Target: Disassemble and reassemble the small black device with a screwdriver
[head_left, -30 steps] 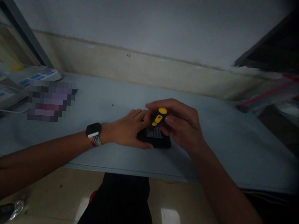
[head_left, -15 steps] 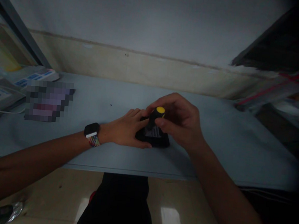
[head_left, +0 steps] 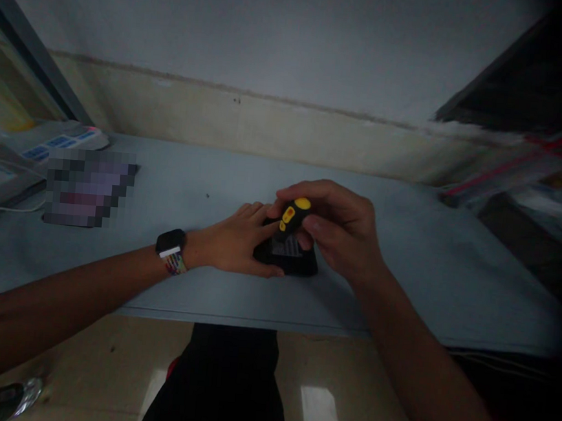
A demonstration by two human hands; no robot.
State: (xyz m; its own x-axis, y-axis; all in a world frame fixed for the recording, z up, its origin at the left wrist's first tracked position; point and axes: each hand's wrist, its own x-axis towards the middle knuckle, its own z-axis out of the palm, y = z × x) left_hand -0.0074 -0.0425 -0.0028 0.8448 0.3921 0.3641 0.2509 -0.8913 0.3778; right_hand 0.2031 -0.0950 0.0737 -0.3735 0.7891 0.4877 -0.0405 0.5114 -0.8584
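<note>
My right hand [head_left: 340, 231] grips the black and yellow handle of a screwdriver [head_left: 294, 215], thumb on one side and fingers on the other. The handle stands slightly tilted above a flat black device [head_left: 301, 264] with a grey printed label. Where the screwdriver's tip meets the device is hidden. My left hand [head_left: 239, 243] lies over the device's left side, thumb along the near edge and fingers at the far edge, holding it on the table. A dark watch with a patterned strap is on my left wrist.
On the grey-blue table [head_left: 176, 176], a pixelated, phone-like object [head_left: 88, 189] lies at the left beside a white power strip [head_left: 62, 144] and cable. A tiny dark speck [head_left: 207, 195] is behind my left hand. The wall [head_left: 287, 127] rises behind; a bottle [head_left: 7, 403] lies on the floor.
The screwdriver handle has turned about its axis, so its yellow and red markings now face me. My right fingers have shifted around it. My left hand and the black device stay in place.
</note>
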